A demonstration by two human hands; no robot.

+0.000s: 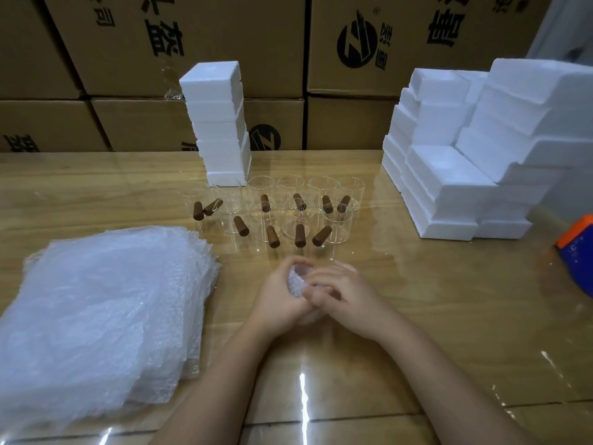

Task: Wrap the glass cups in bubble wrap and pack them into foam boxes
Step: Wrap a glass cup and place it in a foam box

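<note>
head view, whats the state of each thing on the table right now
left hand: fingers curled round the bubble-wrap bundle
right hand: grips the same bundle from the other side
bubble-wrap bundle: held between both hands, contents hidden
glass cups: unwrapped, upright, grouped together
bubble wrap sheets: piled flat
tall foam stack: closed, leaning slightly
right foam boxes: in stepped piles

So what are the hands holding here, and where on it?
Both the left hand and right hand grip a small clear bubble-wrap bundle by its two sides; what it wraps is hidden.
</note>
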